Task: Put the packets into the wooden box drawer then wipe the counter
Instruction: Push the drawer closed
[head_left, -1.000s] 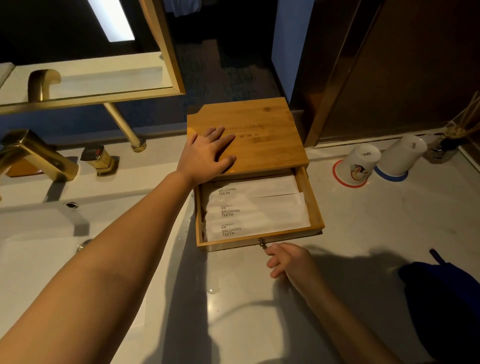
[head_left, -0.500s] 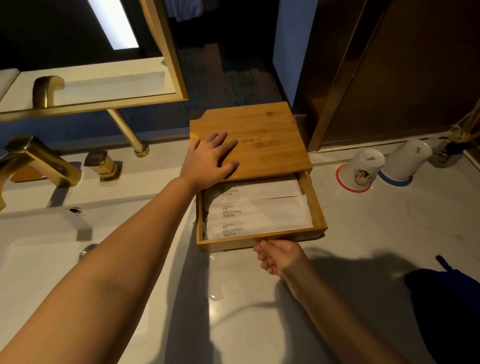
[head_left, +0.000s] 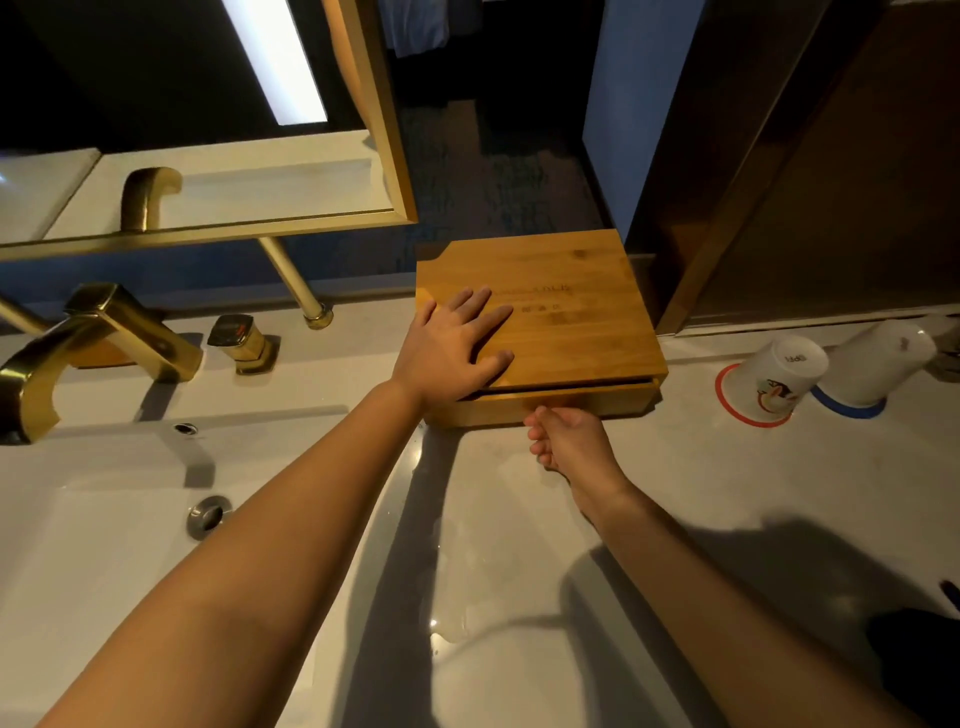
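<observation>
The drawer (head_left: 545, 406) is sitting almost all the way inside the box (head_left: 566, 312), with only a thin dark gap showing under the lid. No packets are showing. The box is resting on the counter (head_left: 675, 493), at the back, with its long side running left to right. The right hand (head_left: 574, 441) is touching the drawer front, fingers curled together, and the drawer lies just past them, away from the person. The left hand (head_left: 457, 348) is lying flat on the lid, fingers spread, holding nothing. A dark cloth (head_left: 919, 660) is lying near the right arm, likely for the wiping.
</observation>
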